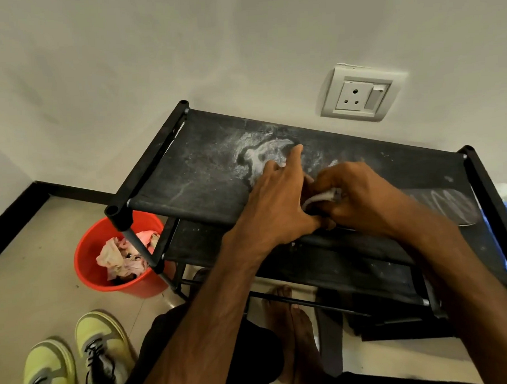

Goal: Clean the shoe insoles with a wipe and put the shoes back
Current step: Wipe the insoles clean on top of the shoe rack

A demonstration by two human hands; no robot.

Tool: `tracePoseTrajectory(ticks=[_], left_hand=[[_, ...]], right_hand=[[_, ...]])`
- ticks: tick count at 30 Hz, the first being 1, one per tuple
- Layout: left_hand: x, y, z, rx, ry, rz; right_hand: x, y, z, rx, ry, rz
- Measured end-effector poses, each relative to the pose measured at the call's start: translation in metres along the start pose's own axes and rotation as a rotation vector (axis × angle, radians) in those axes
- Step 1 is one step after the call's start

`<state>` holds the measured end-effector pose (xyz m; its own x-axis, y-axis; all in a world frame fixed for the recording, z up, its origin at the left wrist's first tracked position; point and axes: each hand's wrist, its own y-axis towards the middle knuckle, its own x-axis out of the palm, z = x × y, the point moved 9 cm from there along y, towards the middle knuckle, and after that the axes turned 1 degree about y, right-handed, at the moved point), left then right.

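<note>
Two yellow shoes [76, 359] sit side by side on the floor, close by on the left. Their toes point away, toward the bucket, so each shoe's long side runs from near to far. Two bare feet [289, 315] stand under the rack's front edge.

A red bucket [85, 257] sits past the shoes, with crumpled rags [121, 255] in it. One rack leg stands right in front of it.

The black rack [187, 177] has a dusty top. Both hands are on that top. The left hand [276, 202] lies flat with its first finger straight out, pointing at the wall. The right hand [360, 198] has its fingers curled tight around a white wipe [319, 199], just beside the left thumb.

A dark insole [444, 209] lies flat on the rack top. It sticks out from under the right arm. It runs left to right, with its round end to the right.

A white socket [358, 94] is on the wall behind.
</note>
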<state>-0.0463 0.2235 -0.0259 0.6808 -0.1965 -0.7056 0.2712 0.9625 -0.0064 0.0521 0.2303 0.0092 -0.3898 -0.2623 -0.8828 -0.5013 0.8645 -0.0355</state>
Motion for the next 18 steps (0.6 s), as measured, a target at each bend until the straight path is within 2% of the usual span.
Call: tracePoseTrajectory(ticks=[3,8,10,18], left_hand=[[0.0,0.001,0.002,0.015,0.015,0.005],[0.0,0.001,-0.002,-0.017,0.043,-0.007],[0.0,0.0,-0.003,-0.02,0.044,-0.007],[-0.001,0.0,-0.001,0.0,0.028,0.013]], right_hand=[[-0.001,-0.002,0.002,0.016,-0.035,-0.032],[-0.006,0.007,0.003,0.075,-0.198,0.168],[-0.006,0.008,0.003,0.073,-0.201,0.196],[-0.002,-0.003,0.003,0.011,-0.009,-0.054]])
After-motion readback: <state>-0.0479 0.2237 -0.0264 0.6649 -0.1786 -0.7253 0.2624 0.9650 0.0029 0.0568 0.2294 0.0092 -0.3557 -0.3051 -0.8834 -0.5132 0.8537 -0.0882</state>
